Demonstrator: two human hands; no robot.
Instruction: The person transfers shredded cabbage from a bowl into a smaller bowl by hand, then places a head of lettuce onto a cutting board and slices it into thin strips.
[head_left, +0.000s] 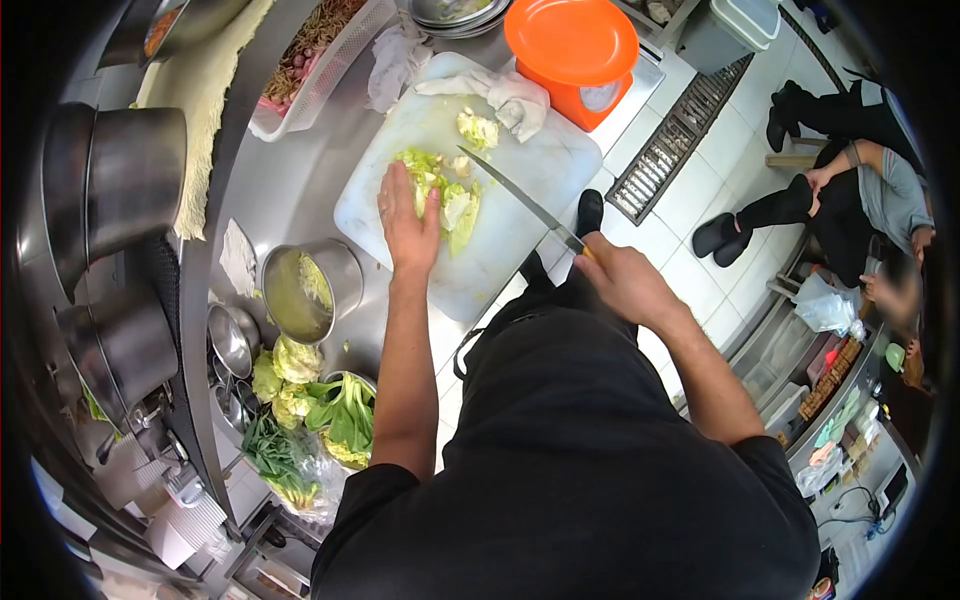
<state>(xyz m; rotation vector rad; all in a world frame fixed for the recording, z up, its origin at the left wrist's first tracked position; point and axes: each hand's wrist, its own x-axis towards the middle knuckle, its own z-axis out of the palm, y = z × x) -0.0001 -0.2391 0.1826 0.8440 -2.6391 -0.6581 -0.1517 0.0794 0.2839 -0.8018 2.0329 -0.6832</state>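
My right hand (625,280) is wrapped around the handle of a long kitchen knife (530,205). Its blade points up and left across a white cutting board (555,165), the tip close to pale chopped pieces. My left hand (408,222) lies at the board's left side, fingers stretched out and thumb apart, beside cut cabbage leaves (458,212). Whether its palm presses on leaves is hidden. A separate chunk of cabbage (478,130) sits farther up the board, near a crumpled white cloth (520,105).
An orange scale (572,42) stands behind the board. Left are a metal pot (345,280) with shredded cabbage, leafy greens (348,415), cabbage heads (298,360) and a white basket (335,70) of shallots. Seated people (890,195) are at right, past a floor drain (675,145).
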